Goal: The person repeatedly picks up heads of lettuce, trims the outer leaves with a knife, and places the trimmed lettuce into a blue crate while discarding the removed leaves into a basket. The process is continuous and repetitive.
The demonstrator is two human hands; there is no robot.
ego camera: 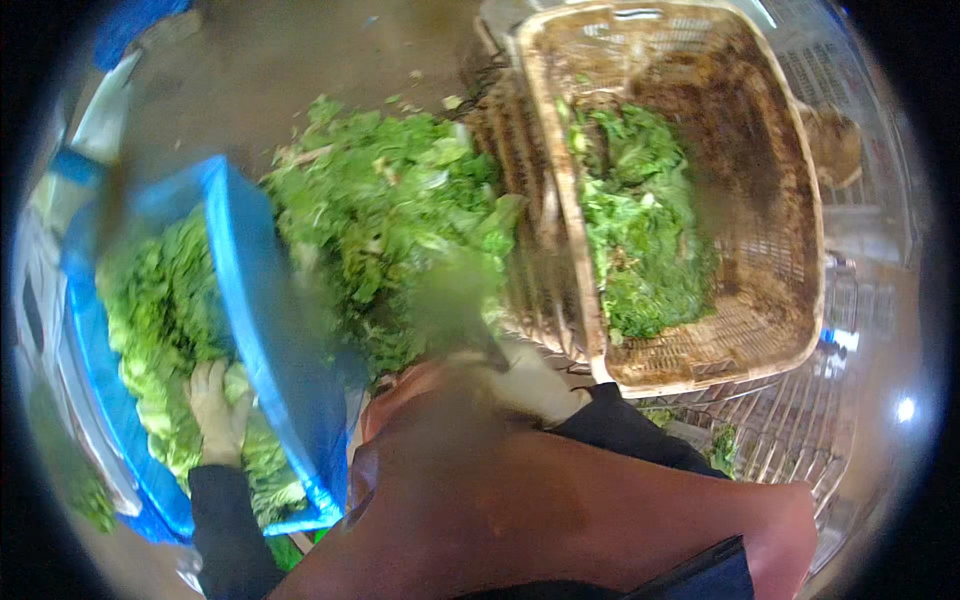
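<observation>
My left hand (216, 412) lies back-up on leafy green lettuce (161, 315), fingers extended and thumb apart. That lettuce fills a blue crate or plastic-lined box (240, 300) at the left. My right hand (536, 382) is a pale blur at the end of a dark sleeve, near the lower corner of a brown-stained plastic basket (806, 225). Its fingers are lost in blur and a lens smudge, so whether it holds anything is unclear. Between box and basket lies a heap of loose green leaves (405, 195).
More leaves (637, 217) lie along the left side inside the tilted basket. A slatted or wire rack (780, 442) stands at lower right. Leaf scraps dot the wet brown floor (247, 67). A reddish-brown apron (525, 495) covers my front.
</observation>
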